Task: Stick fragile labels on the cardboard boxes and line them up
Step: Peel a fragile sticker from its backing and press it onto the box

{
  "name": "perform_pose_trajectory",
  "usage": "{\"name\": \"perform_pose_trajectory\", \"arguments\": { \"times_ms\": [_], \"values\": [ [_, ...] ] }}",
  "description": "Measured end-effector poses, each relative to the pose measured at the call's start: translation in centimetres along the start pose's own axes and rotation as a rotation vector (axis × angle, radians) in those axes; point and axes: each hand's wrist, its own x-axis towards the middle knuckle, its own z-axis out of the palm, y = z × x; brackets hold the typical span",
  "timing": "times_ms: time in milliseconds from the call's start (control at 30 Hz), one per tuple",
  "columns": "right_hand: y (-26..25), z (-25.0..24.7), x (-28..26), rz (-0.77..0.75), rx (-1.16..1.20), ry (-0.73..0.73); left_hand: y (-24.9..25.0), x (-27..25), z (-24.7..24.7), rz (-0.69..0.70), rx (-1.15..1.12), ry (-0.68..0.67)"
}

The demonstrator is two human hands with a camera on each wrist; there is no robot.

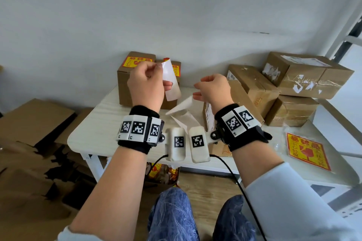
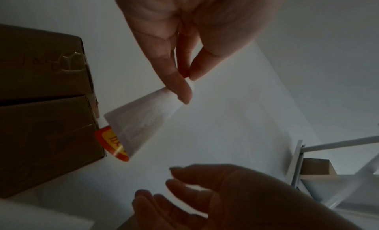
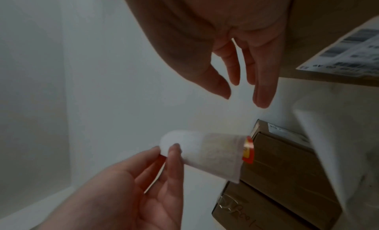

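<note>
My left hand [image 1: 159, 66] pinches a fragile label [image 1: 170, 76] by one end above the table's back. The label's white back faces me, and a red and yellow corner [image 2: 111, 143] shows at its far end. The left wrist view shows thumb and finger [image 2: 180, 87] closed on it. My right hand [image 1: 196, 90] hovers open just to the right, holding nothing, with its fingers [image 3: 263, 95] apart. Two brown boxes [image 1: 125, 84] at the back carry yellow fragile labels [image 1: 135, 62].
White backing paper [image 1: 181, 106] lies loose mid-table. A small box [image 1: 208, 118] sits under my right wrist. Several unlabelled boxes [image 1: 305, 76] are stacked at the right. A pack of fragile labels [image 1: 307, 150] lies near the white table's [image 1: 94, 133] right front. Flattened cardboard [image 1: 33, 121] covers the floor at left.
</note>
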Motion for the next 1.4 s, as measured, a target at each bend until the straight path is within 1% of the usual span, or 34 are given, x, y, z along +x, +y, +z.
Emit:
{"name": "perform_pose_trajectory", "arguments": {
  "times_ms": [67,133,200,333,433,500,667,767,933,1000,1100,1167,1300,1400],
  "values": [
    [0.0,-0.3,-0.5,-0.035,0.071,-0.004,0.1,-0.3,0.5,-0.008,0.010,-0.034],
    [-0.3,-0.8,-1.2,-0.145,0.076,-0.048,0.4,-0.7,1.1,-0.005,0.022,-0.089],
    [-0.7,-1.3,-1.7,-0.241,0.035,-0.118,0.6,-1.0,1.6,0.029,0.050,-0.138],
    [-1.2,-2.6,-2.5,-0.320,0.020,-0.259,1.6,-1.5,2.9,0.125,0.134,-0.189],
    [-1.3,-3.9,-2.9,-0.373,0.046,-0.277,2.9,-2.3,3.8,0.153,0.147,-0.222],
    [-1.3,-4.9,-3.0,-0.396,0.082,-0.246,3.6,-2.9,4.5,0.176,0.155,-0.248],
    [-0.9,-7.6,-2.8,-0.420,0.172,-0.072,5.2,-4.6,6.1,0.179,0.125,-0.327],
    [-0.7,-9.3,-2.6,-0.406,0.228,-0.025,5.6,-5.3,7.1,0.207,0.141,-0.336],
    [-0.3,-11.8,-2.7,-0.307,0.347,-0.029,4.9,-5.3,8.1,0.310,0.415,-0.216],
    [-0.1,-12.4,-2.7,-0.259,0.366,-0.023,4.5,-5.2,8.5,0.294,0.409,-0.232],
    [0.5,-13.2,-2.3,-0.182,0.373,-0.001,3.9,-5.5,9.2,0.221,0.347,-0.301],
    [1.2,-13.2,-1.9,-0.183,0.314,0.051,3.3,-5.7,9.5,0.163,0.323,-0.329],
    [2.7,-12.9,-1.4,-0.306,-0.055,0.202,2.5,-5.7,9.9,0.088,0.285,-0.332],
    [3.9,-12.9,-0.9,-0.345,-0.174,0.302,2.3,-6.0,10.1,0.049,0.279,-0.325]
  ]
}}
